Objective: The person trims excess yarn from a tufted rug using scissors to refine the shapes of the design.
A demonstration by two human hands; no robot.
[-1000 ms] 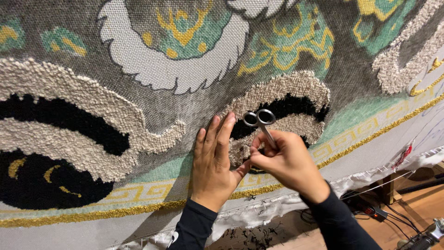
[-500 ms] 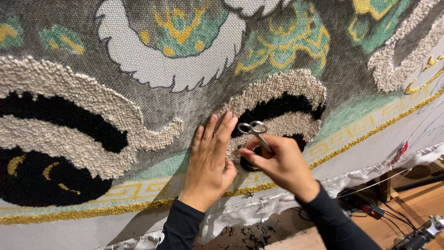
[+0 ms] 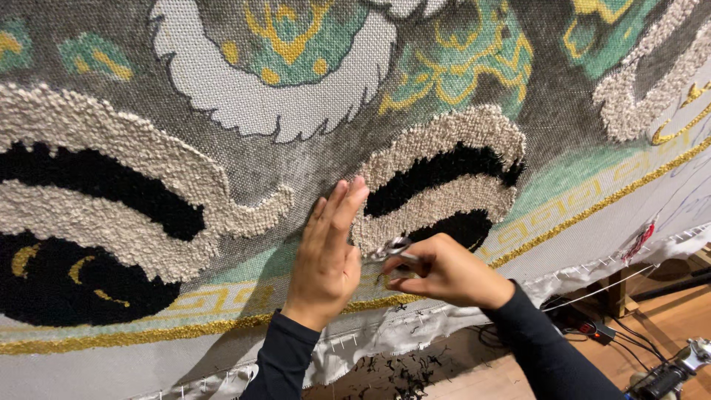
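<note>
Center-bottom of frame: two hands trimming a tufted rug hung upright.
Left hand [image 3: 326, 255] flat against the coarse grey backing of the rug [image 3: 222, 148], fingers straight and close together. Right hand [image 3: 444, 272] has fingers curled around small metal scissors [image 3: 390, 250], at the looped cream arch edging black pile. Dark yarn clippings [image 3: 400, 370] below.

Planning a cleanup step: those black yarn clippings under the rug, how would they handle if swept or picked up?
The clippings look like short, loose fibre scraps, so probably very light and floppy, apt to scatter when pushed. They lie partly on the crumpled white cloth, so some would likely cling or snag there rather than slide.
</note>
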